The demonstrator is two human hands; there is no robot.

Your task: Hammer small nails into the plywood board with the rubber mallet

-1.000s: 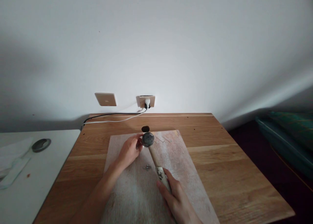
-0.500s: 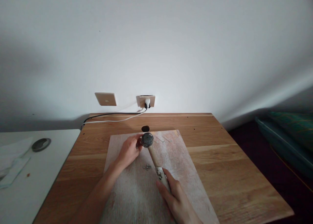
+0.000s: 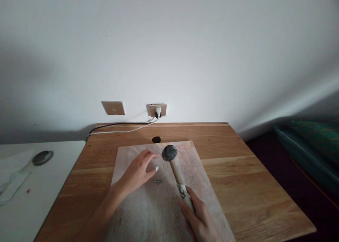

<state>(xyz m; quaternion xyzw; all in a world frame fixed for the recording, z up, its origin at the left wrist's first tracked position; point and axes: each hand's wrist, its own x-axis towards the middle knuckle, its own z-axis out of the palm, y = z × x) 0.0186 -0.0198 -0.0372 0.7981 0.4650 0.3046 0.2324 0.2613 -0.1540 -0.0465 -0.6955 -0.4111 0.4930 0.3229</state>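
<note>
My right hand [image 3: 197, 213] is wrapped around the worn white grip of a rubber mallet [image 3: 169, 153], whose dark round head is above the far part of a pale wooden board [image 3: 140, 213]. To the left of the mallet head, my left hand [image 3: 143, 168] has its thumb and fingers apart and holds nothing. A few small metal nails or screws [image 3: 158, 181] lie on the board below the left hand. Just right of the mallet head a thin nail [image 3: 182, 152] shows at the board's far end; the head hides what is directly behind it.
The board lies on a wooden table [image 3: 254, 185] with a cable hole [image 3: 156, 139] near the wall. Cables [image 3: 124, 131] run from a wall socket [image 3: 158, 110] along the back edge. A white surface [image 3: 34, 213] with a dark round disc [image 3: 42, 157] adjoins at left.
The mallet has moved right, away from my left hand. My left hand has drawn back slightly toward me, and its fingers have opened.
</note>
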